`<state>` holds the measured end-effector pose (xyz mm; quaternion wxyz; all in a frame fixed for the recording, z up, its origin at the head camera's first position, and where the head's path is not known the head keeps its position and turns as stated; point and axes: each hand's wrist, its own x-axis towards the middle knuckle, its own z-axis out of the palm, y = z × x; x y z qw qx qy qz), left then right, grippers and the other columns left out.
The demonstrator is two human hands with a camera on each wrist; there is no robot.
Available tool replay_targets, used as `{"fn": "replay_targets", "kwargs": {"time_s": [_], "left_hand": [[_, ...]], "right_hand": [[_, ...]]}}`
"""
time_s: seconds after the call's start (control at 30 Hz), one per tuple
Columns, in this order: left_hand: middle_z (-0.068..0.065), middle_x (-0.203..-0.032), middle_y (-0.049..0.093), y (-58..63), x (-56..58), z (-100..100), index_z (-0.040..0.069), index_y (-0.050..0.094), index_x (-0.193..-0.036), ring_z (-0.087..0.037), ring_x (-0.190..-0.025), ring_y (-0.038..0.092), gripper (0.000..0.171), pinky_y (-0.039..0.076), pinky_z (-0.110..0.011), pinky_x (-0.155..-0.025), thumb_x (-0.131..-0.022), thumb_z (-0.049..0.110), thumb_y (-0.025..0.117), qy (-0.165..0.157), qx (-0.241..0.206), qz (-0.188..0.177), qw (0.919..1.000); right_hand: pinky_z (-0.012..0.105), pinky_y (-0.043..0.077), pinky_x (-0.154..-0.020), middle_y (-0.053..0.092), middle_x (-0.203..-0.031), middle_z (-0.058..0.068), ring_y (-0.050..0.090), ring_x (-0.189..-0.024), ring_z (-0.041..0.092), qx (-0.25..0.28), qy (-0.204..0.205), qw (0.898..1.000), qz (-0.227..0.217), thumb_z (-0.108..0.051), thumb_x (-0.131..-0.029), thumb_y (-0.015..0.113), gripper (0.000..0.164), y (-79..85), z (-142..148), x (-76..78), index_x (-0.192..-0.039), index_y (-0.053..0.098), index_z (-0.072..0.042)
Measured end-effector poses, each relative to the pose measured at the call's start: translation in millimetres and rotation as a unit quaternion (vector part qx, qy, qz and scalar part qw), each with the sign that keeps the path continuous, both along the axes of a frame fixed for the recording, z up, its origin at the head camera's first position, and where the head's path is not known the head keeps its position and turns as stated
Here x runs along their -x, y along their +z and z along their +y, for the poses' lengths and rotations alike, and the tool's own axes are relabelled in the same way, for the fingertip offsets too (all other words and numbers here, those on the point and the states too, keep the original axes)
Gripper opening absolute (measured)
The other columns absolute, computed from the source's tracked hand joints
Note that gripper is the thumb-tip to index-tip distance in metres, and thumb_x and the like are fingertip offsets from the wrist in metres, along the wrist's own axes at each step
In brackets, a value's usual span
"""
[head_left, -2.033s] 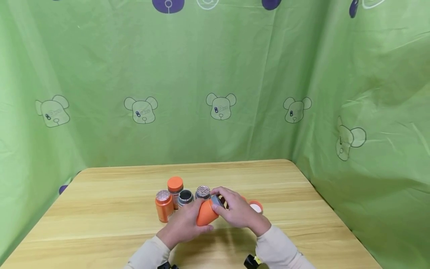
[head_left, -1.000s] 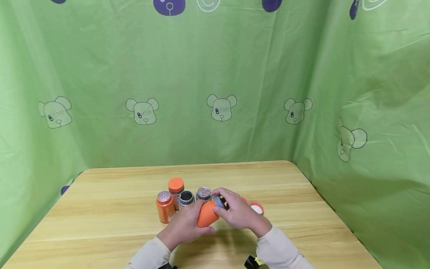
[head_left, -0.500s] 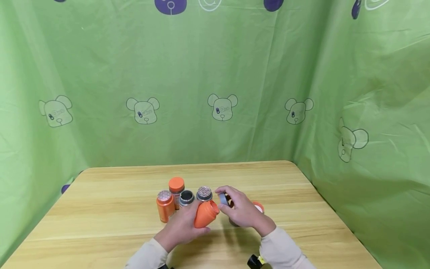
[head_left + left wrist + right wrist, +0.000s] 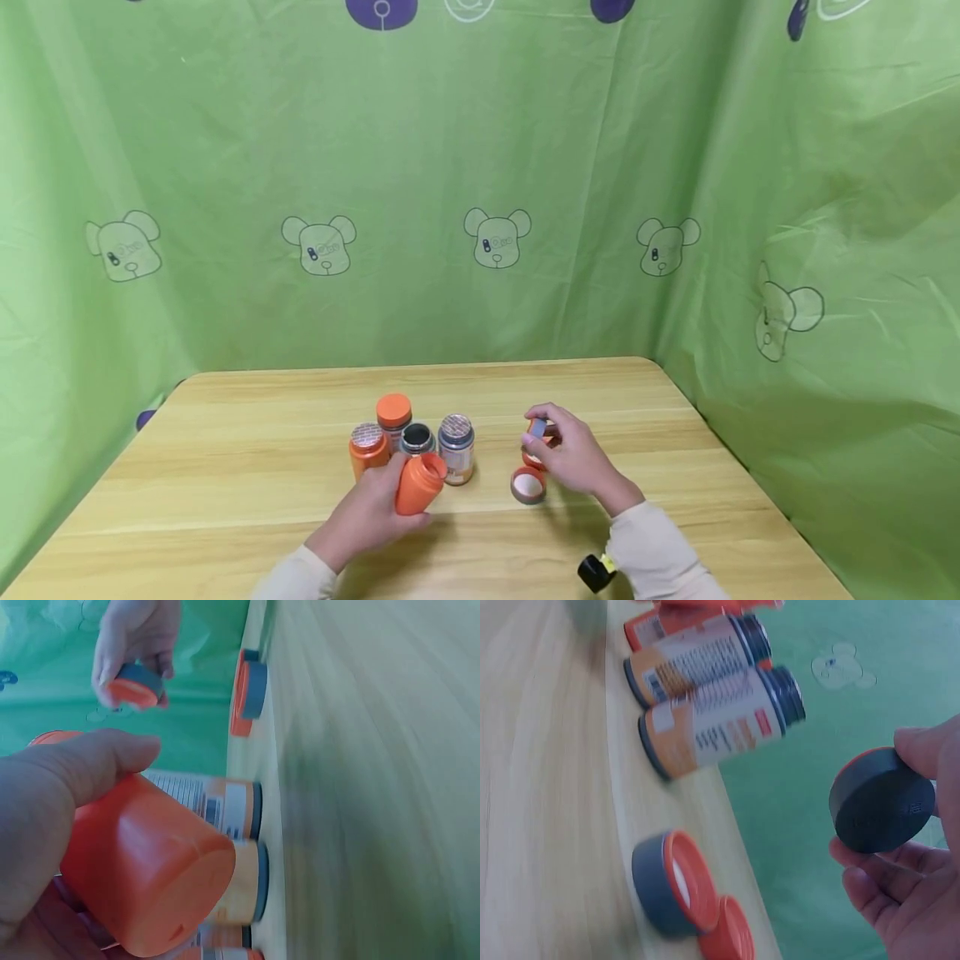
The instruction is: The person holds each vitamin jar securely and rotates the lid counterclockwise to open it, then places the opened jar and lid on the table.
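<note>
My left hand (image 4: 373,507) grips an orange bottle (image 4: 420,485), tilted with its uncapped mouth toward the right. In the left wrist view, thumb and fingers wrap round the bottle's smooth side, its base facing the camera. On the right, my right hand (image 4: 577,457) pinches a dark grey screw cap (image 4: 881,801) with an orange inside, held above the table. Below that hand lie a grey-and-orange cap (image 4: 528,485) with a white liner and an orange cap (image 4: 729,931), side by side. A grey bottle with a foil seal (image 4: 457,450) stands between the hands.
Behind my left hand stand an orange bottle with a foil seal (image 4: 367,443), a bottle with an orange cap (image 4: 393,411) and an open dark-mouthed bottle (image 4: 417,439), close together. Green curtain (image 4: 405,325) hangs behind the wooden table (image 4: 247,467).
The grey cap has come off the orange bottle. My right hand has carried it right, over the other caps, while my left hand has moved the bottle left and slightly toward me.
</note>
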<state>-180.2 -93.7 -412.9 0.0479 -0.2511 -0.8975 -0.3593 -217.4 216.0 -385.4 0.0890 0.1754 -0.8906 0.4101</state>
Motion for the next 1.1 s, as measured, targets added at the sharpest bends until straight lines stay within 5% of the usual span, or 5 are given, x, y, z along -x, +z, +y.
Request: {"fn": "replay_targets", "kwargs": {"time_s": [0.33,0.67,1.1], "left_hand": [[0.0,-0.09,0.063,3.1,-3.8,-33,0.006,0.051,-0.122,-0.012,-0.077,0.058,0.068,0.05,-0.038,-0.073,-0.069,0.026,0.088,0.068,-0.004,-0.039,0.9969],[0.002,-0.095,0.065,2.4,-2.0,-57,0.01,0.059,-0.112,-0.01,-0.083,0.06,0.063,0.051,-0.037,-0.076,-0.061,0.024,0.092,0.096,-0.012,-0.036,0.9946],[0.001,-0.102,0.064,1.4,2.0,-38,0.009,0.059,-0.117,-0.015,-0.092,0.06,0.067,0.05,-0.042,-0.085,-0.06,0.018,0.092,0.077,-0.036,-0.024,0.9961]], "right_hand": [[0.034,0.046,-0.069,0.061,-0.091,0.003,0.056,-0.082,0.021,-0.01,-0.071,0.997,-0.026,-0.027,-0.083,0.078,0.029,-9.1,33,6.7,-0.096,0.057,-0.012],[0.039,0.048,-0.075,0.059,-0.09,0.004,0.061,-0.099,0.03,-0.052,-0.124,0.99,-0.049,-0.028,-0.083,0.078,0.029,-15.6,59,13.9,-0.085,0.054,-0.011],[0.044,0.05,-0.079,0.065,-0.086,0.005,0.063,-0.09,0.027,-0.102,-0.134,0.984,-0.057,-0.022,-0.083,0.077,0.022,-40.4,73,39.1,-0.078,0.059,-0.011]]}}
